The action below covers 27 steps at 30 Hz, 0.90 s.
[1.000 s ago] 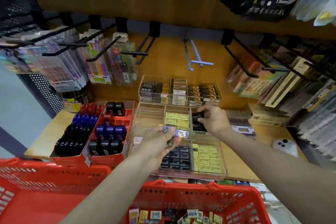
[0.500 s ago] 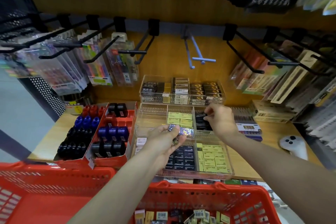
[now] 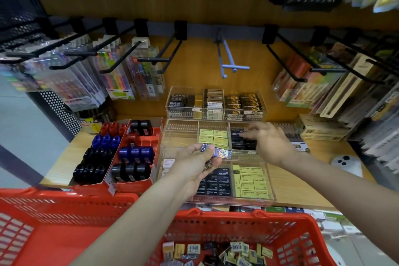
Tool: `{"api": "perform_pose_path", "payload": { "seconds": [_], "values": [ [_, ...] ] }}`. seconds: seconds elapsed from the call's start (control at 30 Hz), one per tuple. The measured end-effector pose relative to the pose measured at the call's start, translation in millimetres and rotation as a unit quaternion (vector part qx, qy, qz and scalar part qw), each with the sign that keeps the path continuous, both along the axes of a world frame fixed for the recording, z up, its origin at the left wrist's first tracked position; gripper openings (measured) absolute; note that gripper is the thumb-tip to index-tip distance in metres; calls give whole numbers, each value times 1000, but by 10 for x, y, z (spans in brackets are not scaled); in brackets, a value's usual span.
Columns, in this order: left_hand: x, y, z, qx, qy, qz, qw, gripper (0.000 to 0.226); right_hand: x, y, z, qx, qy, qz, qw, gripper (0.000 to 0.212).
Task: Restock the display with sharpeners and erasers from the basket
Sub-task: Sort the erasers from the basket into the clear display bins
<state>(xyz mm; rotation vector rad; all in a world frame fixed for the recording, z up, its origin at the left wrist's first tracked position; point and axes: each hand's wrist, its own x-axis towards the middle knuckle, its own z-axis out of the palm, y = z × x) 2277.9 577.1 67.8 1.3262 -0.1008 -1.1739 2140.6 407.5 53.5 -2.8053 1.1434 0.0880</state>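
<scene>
**Erasers go into the middle clear tray, one hand feeding, one hand holding stock**

Erasers in dark wrappers (image 3: pixel 243 142) fill the right compartment of the middle clear tray (image 3: pixel 181 130), and the right hand (image 3: pixel 269 143) reaches into it, fingers curled, thumb and forefinger pinching one dark eraser at the top of the stack. Half a second ago that hand sat slightly lower over the same compartment; it has edged toward the back of the tray. The left hand (image 3: pixel 194 164) has hardly shifted: it hovers over the front clear tray (image 3: pixel 271 190), fingers closed round a shiny blue-violet eraser (image 3: pixel 218 151) that sticks out to the right, with a second small piece tucked under the fingers.

Yellow erasers (image 3: pixel 213 137) occupy the centre compartment beside the dark ones. The red basket (image 3: pixel 237 220) sits at the bottom, loose erasers (image 3: pixel 216 250) lying in it. Left of the trays, sharpeners (image 3: pixel 133 153) in black, blue and red stand in red cartons.

The piece under the left fingers is too hidden to identify. The left forearm covers part of the front tray's dark erasers. The basket's near side is cut off by the lower edge, and the hanging packs at both sides blur out. A white object (image 3: pixel 347 165) on the shelf at right is unclear.
</scene>
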Motion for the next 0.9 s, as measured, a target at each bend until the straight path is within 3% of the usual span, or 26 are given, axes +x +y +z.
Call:
{"api": "perform_pose_path", "payload": {
  "seconds": [0.1, 0.23, 0.3, 0.43, 0.53, 0.63, 0.73, 0.83, 0.9],
  "values": [
    [6, 24, 6, -4, 0, -2, 1000, 16, 53, 146, 38, 25, 80, -1, 996, 73],
    [-14, 55, -3, -6, 2, 0, 1000, 29, 237, 137, 39, 80, 81, -47, 992, 74],
    [-33, 64, -6, -7, 6, 4, 1000, 32, 242, 97, 23, 111, 78, -61, 989, 63],
    [-48, 75, 1, -10, 9, -7, 1000, 18, 45, 78, 22, -6, 36, -24, 999, 42],
    [-56, 73, 7, -11, 6, -9, 1000, 15, -134, 53, -20, -56, 44, -21, 997, 64],
    [-88, 68, 9, -10, 9, -10, 1000, 15, -198, 67, -88, -1, 131, -31, 991, 96],
    [-124, 70, 14, -3, 7, -16, 1000, 15, -142, 100, -68, 17, 137, -57, 989, 107],
    [-167, 103, 74, -3, 7, -18, 1000, 13, -110, 128, 6, 48, 139, -76, 986, 93],
    [-189, 158, 153, -7, 14, -16, 1000, 14, -156, 220, 89, 53, 51, -58, 996, 64]
  ]
}}
